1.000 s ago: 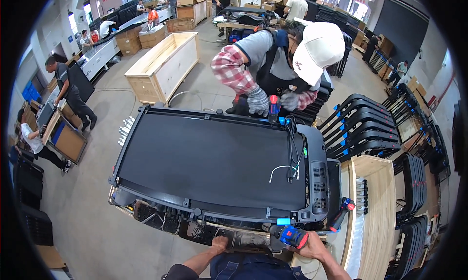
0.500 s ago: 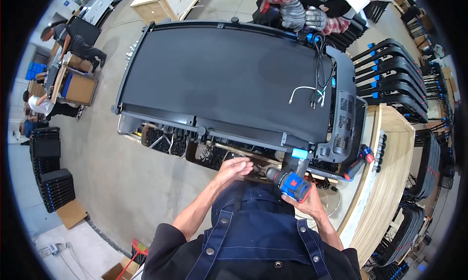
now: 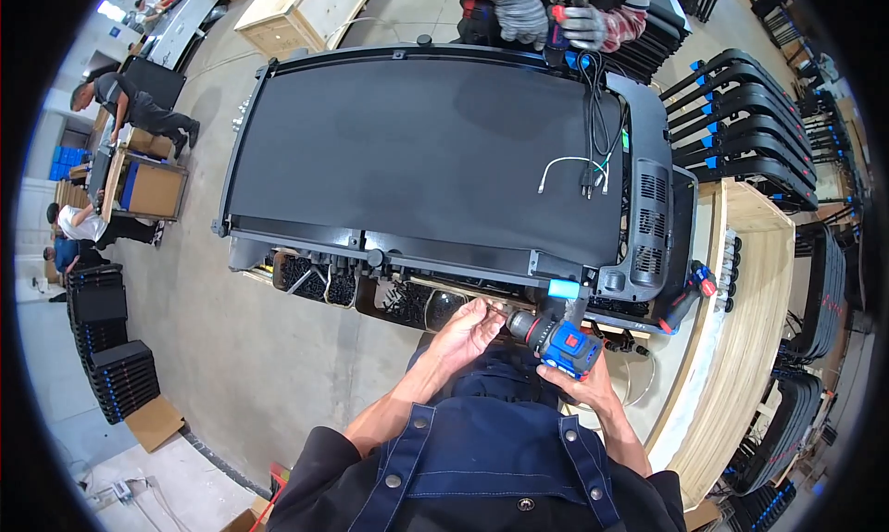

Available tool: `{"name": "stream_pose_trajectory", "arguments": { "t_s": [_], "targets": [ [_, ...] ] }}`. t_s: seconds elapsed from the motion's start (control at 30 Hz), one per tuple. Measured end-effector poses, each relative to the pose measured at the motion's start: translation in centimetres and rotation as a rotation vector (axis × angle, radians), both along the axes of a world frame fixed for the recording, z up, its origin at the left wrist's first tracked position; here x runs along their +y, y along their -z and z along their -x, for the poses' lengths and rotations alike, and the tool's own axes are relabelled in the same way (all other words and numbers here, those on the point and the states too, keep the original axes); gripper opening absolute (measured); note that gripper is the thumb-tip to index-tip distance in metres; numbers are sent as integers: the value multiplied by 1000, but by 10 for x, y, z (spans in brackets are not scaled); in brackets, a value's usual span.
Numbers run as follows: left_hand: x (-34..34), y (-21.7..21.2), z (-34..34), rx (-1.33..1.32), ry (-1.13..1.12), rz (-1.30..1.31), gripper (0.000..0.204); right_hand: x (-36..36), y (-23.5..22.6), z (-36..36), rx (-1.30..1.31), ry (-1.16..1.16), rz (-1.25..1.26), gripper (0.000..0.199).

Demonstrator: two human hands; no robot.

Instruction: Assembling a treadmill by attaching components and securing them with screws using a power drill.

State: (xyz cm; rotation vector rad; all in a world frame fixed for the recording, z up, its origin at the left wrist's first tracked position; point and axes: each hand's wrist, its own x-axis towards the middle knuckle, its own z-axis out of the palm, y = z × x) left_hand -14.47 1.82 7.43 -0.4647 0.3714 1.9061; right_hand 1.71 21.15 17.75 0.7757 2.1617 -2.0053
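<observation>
The person's right hand (image 3: 585, 386) is closing around the handle of a blue and red cordless drill (image 3: 569, 349), and the left hand (image 3: 463, 337) is holding its thumb and fingers together just ahead of the chuck (image 3: 523, 325) — whether they are pinching the slim dark bit or a small fastener, I cannot tell. The drill is pointing leftward, in the air just off the near edge of the treadmill deck (image 3: 417, 152), close to its near right corner.

For good handling here, the right wrist should probably be staying firm and the trigger finger idle, since bare fingertips are sitting so close to the chuck. Keeping whatever is at the tip in line with the drill's axis would likely be helping it run true; a tilt would be inviting wobble or a slip.

Below the deck's near edge, a bin of dark fasteners (image 3: 403, 299) is lying within easy reach of the left hand. A light-blue wrap (image 3: 563, 288) is covering a piece at the near right corner, and a looped power cord (image 3: 597, 115) is lying along the right end — worth keeping clear of the drill. Beyond the far edge, a co-worker's gray gloves (image 3: 519, 18) are working around another driver (image 3: 556, 39).
</observation>
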Motion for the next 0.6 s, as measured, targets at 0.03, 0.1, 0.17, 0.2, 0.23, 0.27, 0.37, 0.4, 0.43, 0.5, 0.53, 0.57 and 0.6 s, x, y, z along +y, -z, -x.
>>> {"name": "stream_pose_trajectory", "arguments": {
  "t_s": [0.03,0.1,0.17,0.2,0.23,0.27,0.37,0.4,0.43,0.5,0.53,0.57,0.6],
  "targets": [
    [2,0,1,-1,4,-2,17,1,-2,0,-11,2,8,33],
    [7,-5,3,-8,23,44,16,4,-7,-1,-27,11,13,33],
    [10,-11,7,87,70,114,16,6,-14,-2,-108,-15,-105,32],
    [12,-15,9,186,110,186,16,7,-17,-2,-115,-11,-112,32],
    [15,-18,10,179,113,178,16,7,-21,-1,-117,-35,-175,32],
    [19,-23,11,276,147,226,17,7,-24,0,-120,-60,-239,33],
    [30,-21,13,338,193,258,18,9,-35,2,-166,-100,-290,33],
    [34,-18,12,182,183,165,20,12,-34,0,-181,-100,-305,34],
    [39,-15,10,25,172,71,22,13,-38,3,-192,-108,-317,34],
    [48,-21,2,-17,235,1,28,18,-49,16,-210,-120,-422,37],
    [52,-22,-1,5,247,-45,29,22,-49,24,-198,-171,-537,34],
    [56,-25,-2,26,261,-93,29,26,-56,33,-210,-141,-518,35],
    [60,-30,-1,2,274,-97,33,31,-57,39,-234,-159,-532,36]
  ]
}}
